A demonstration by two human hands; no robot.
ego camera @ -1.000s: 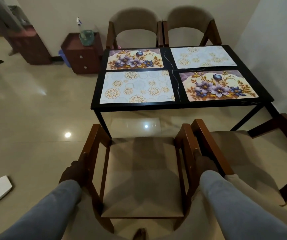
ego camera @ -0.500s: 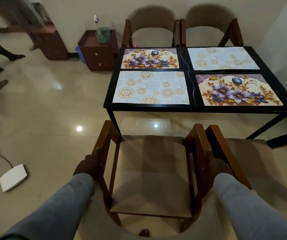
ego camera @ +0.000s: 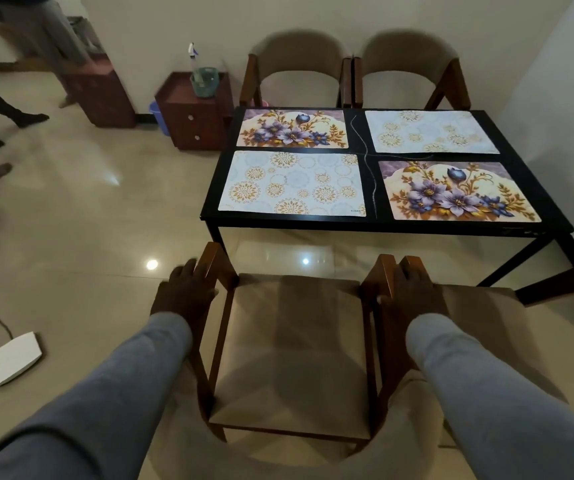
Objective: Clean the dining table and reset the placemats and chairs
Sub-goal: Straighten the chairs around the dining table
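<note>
Wooden arms frame the near chair (ego camera: 296, 348), which stands just short of the black table (ego camera: 375, 226), its seat between both grey sleeves. At the left, the left hand (ego camera: 183, 294) lies over the front of the left armrest, fingers closed on the wood. At the right, the right hand (ego camera: 413, 294) is wrapped on the right armrest, beside a second chair (ego camera: 486, 317). Four placemats (ego camera: 292, 183) lie flat on the tabletop beyond.

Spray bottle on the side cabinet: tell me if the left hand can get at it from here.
Probably not. The left hand rests on the chair arm, and the spray bottle stands far off across open floor.
</note>
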